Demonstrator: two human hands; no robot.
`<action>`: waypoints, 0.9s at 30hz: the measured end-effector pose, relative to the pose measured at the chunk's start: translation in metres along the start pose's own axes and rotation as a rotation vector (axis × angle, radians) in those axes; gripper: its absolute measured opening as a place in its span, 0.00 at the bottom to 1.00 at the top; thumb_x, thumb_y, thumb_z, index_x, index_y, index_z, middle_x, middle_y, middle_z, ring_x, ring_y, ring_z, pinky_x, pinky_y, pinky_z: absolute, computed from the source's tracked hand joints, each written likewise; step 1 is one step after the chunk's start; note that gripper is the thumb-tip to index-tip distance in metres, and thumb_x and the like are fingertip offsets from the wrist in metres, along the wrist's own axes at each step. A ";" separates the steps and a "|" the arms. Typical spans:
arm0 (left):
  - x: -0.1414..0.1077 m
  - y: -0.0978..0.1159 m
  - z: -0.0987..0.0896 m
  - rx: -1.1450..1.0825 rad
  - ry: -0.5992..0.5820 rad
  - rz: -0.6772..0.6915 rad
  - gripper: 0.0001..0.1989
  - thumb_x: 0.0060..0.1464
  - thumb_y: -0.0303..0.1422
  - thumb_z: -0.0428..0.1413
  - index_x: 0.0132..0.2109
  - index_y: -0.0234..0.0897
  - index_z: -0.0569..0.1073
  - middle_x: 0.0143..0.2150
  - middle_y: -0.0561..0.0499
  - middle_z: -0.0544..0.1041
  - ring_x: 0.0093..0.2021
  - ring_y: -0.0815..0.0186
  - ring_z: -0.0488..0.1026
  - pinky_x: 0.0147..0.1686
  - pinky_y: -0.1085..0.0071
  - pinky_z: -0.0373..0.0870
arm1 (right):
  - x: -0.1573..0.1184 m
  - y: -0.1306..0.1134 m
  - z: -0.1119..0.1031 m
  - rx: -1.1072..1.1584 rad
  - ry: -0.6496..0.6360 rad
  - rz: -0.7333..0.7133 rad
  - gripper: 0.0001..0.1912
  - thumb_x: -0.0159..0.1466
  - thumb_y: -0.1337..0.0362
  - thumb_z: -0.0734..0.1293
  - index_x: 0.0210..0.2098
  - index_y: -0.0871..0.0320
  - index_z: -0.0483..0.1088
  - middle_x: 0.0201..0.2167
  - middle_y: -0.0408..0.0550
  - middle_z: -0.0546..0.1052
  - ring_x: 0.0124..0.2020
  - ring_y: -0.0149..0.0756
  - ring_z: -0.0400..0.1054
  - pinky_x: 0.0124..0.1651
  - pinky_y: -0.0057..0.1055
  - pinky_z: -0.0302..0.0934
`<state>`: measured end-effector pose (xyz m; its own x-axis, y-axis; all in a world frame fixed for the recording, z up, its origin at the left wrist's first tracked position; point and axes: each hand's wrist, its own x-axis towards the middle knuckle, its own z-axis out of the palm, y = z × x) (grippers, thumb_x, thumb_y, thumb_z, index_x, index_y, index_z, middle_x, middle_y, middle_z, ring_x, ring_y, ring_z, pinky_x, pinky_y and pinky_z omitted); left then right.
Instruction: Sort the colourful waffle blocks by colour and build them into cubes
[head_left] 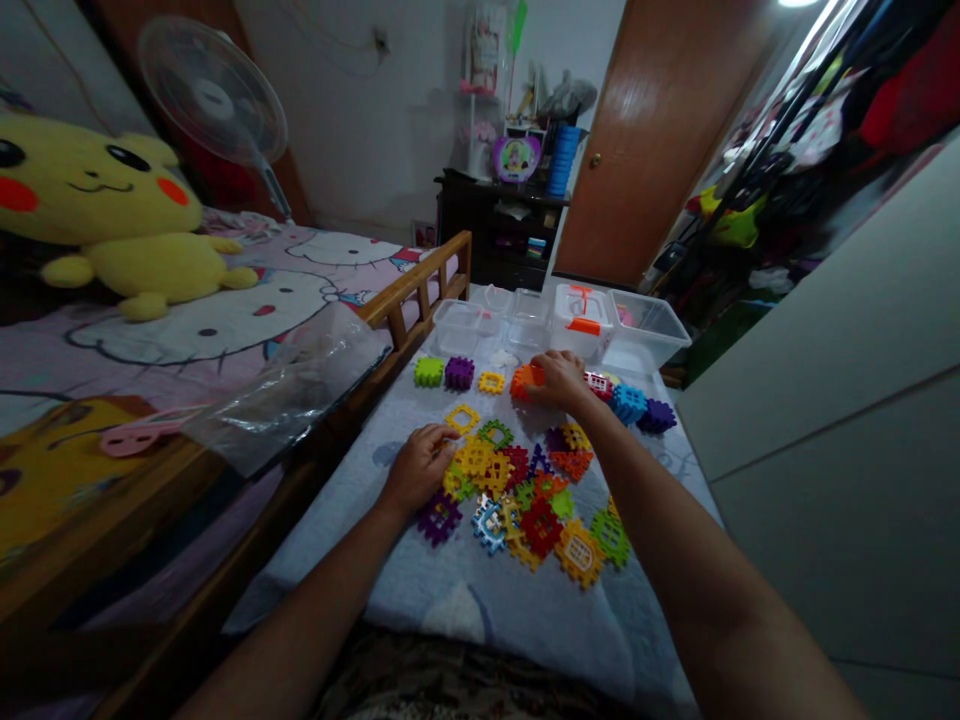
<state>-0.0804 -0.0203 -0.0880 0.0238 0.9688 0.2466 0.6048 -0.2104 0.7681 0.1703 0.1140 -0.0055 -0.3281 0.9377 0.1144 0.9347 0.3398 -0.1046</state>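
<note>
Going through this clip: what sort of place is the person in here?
Most likely a home bedroom, perhaps a child's: there is a wooden-railed bed with Hello Kitty bedding, a large plush Pikachu, and a rack of hanging clothes.

i log a yellow pikachu plush [112, 215] on hello kitty bedding [330, 250], beside a wooden bed rail [416, 285]. i also note clear plastic tubs [457, 327], one under a lid with orange clips [581, 320], plus a pedestal fan [214, 95] and a brown door [660, 140].
</note>
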 end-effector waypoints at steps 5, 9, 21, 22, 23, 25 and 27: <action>0.000 -0.002 0.001 0.019 -0.009 0.019 0.13 0.58 0.38 0.50 0.42 0.39 0.77 0.45 0.46 0.79 0.50 0.56 0.74 0.54 0.57 0.69 | 0.016 -0.002 0.008 -0.039 -0.050 0.026 0.21 0.58 0.55 0.69 0.49 0.57 0.75 0.52 0.58 0.74 0.55 0.56 0.60 0.55 0.47 0.53; 0.000 -0.004 0.002 0.031 -0.015 0.022 0.12 0.57 0.37 0.50 0.42 0.40 0.77 0.46 0.47 0.79 0.50 0.56 0.74 0.54 0.57 0.68 | 0.020 0.000 0.012 -0.058 -0.073 0.024 0.21 0.58 0.55 0.69 0.48 0.57 0.76 0.52 0.58 0.74 0.54 0.56 0.61 0.55 0.48 0.52; 0.000 0.001 -0.002 0.010 -0.016 0.013 0.12 0.58 0.36 0.51 0.42 0.39 0.77 0.45 0.47 0.79 0.50 0.56 0.74 0.55 0.57 0.69 | -0.005 -0.001 -0.003 0.082 0.051 -0.030 0.25 0.60 0.56 0.69 0.56 0.56 0.72 0.54 0.58 0.73 0.55 0.57 0.61 0.57 0.49 0.55; 0.000 0.001 -0.002 0.003 -0.013 0.010 0.12 0.58 0.36 0.51 0.42 0.40 0.76 0.45 0.47 0.79 0.50 0.56 0.74 0.55 0.57 0.69 | -0.015 -0.001 -0.006 0.121 0.062 -0.070 0.24 0.60 0.57 0.69 0.55 0.56 0.72 0.53 0.57 0.73 0.55 0.55 0.62 0.56 0.47 0.56; 0.000 0.001 -0.002 -0.003 -0.010 0.007 0.12 0.58 0.37 0.50 0.42 0.40 0.76 0.45 0.47 0.79 0.50 0.56 0.74 0.55 0.58 0.69 | -0.026 -0.003 -0.008 0.164 0.051 -0.123 0.23 0.61 0.57 0.69 0.55 0.57 0.72 0.52 0.57 0.73 0.54 0.53 0.64 0.55 0.45 0.57; 0.000 0.001 -0.002 -0.012 -0.012 0.006 0.12 0.58 0.36 0.50 0.42 0.39 0.76 0.45 0.47 0.79 0.50 0.56 0.74 0.55 0.57 0.69 | -0.053 -0.008 -0.010 0.256 0.017 -0.213 0.20 0.62 0.61 0.68 0.54 0.57 0.71 0.51 0.55 0.74 0.53 0.48 0.66 0.56 0.42 0.58; 0.000 0.002 -0.002 -0.017 -0.020 0.009 0.12 0.57 0.36 0.50 0.42 0.39 0.76 0.45 0.47 0.79 0.51 0.56 0.74 0.56 0.57 0.68 | -0.081 -0.018 -0.007 0.325 -0.024 -0.269 0.18 0.62 0.63 0.69 0.52 0.55 0.72 0.52 0.52 0.74 0.54 0.45 0.66 0.57 0.40 0.59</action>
<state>-0.0809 -0.0215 -0.0850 0.0450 0.9693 0.2419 0.5909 -0.2210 0.7758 0.1810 0.0313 -0.0064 -0.5616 0.8123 0.1575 0.7246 0.5747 -0.3805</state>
